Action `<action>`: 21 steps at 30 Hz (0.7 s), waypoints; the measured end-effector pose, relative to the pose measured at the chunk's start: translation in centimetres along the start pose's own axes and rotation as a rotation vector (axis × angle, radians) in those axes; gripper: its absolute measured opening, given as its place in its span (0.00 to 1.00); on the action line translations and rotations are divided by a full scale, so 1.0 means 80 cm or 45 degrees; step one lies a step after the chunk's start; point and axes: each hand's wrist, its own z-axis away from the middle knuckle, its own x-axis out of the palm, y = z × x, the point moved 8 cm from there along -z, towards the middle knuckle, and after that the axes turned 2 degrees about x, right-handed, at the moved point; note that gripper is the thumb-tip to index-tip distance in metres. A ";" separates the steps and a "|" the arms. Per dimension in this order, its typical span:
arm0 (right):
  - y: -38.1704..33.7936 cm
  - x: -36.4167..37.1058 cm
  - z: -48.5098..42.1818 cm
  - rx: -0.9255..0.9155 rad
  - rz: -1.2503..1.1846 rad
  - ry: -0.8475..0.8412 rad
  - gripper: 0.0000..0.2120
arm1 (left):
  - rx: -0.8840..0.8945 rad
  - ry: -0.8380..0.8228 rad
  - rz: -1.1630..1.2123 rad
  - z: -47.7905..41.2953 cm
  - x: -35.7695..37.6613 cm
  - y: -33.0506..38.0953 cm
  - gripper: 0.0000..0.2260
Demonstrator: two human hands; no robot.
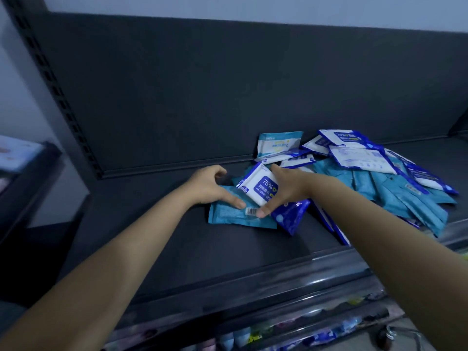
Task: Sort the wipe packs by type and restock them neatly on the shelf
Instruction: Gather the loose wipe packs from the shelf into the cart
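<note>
Here — right hand (286, 189) around white alcohol pack (259, 185), left hand (207, 186) on teal pack (228, 217) — grip unclear.

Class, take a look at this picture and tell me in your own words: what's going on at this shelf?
A person reaches onto a dark shelf with both hands. The right hand grips a white-and-blue alcohol wipe pack between thumb and fingers, while the left hand rests its thumb on a teal pack lying flat beneath it. To the right, a jumbled pile of teal and white-and-blue packs lies unsorted.
</note>
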 end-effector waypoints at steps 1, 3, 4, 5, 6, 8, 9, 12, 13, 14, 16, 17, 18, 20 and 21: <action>0.001 0.002 -0.004 0.013 -0.049 -0.039 0.51 | -0.060 0.045 0.031 0.005 -0.001 -0.008 0.43; -0.001 0.004 -0.009 0.007 -0.079 -0.092 0.53 | -0.156 0.090 0.184 0.014 0.007 -0.022 0.36; -0.005 0.004 -0.010 -0.015 -0.079 -0.105 0.53 | -0.188 0.085 0.300 0.018 0.015 -0.026 0.31; -0.008 0.002 -0.012 -0.037 -0.070 -0.104 0.51 | -0.224 0.067 0.445 0.022 0.024 -0.027 0.27; -0.011 0.000 -0.013 -0.052 -0.040 -0.096 0.49 | -0.269 0.038 0.616 0.026 0.034 -0.028 0.22; -0.016 -0.004 -0.014 -0.071 0.028 -0.084 0.47 | -0.347 -0.025 0.927 0.032 0.050 -0.025 0.16; -0.017 -0.004 -0.015 -0.075 0.038 -0.089 0.45 | -0.365 -0.053 1.024 0.035 0.054 -0.022 0.14; -0.023 0.003 -0.021 -0.094 -0.002 -0.164 0.41 | -0.338 -0.115 1.069 0.042 0.057 -0.011 0.11; -0.025 0.006 -0.023 -0.096 -0.014 -0.183 0.42 | -0.328 -0.128 1.061 0.044 0.057 -0.008 0.11; -0.026 0.007 -0.024 -0.091 -0.019 -0.196 0.44 | -0.331 -0.140 1.060 0.045 0.058 -0.006 0.12; -0.029 0.006 -0.023 -0.098 -0.012 -0.218 0.44 | -0.345 -0.160 1.061 0.042 0.058 -0.006 0.15; -0.030 0.006 -0.023 -0.106 -0.007 -0.225 0.42 | -0.346 -0.164 1.043 0.040 0.057 -0.007 0.18; -0.031 0.006 -0.023 -0.106 0.004 -0.226 0.40 | -0.340 -0.161 1.015 0.038 0.056 -0.007 0.19; -0.032 0.006 -0.023 -0.090 0.033 -0.214 0.41 | -0.310 -0.134 0.951 0.034 0.053 -0.008 0.20; -0.033 0.006 -0.023 -0.087 0.046 -0.185 0.43 | -0.297 -0.115 0.931 0.034 0.052 -0.008 0.20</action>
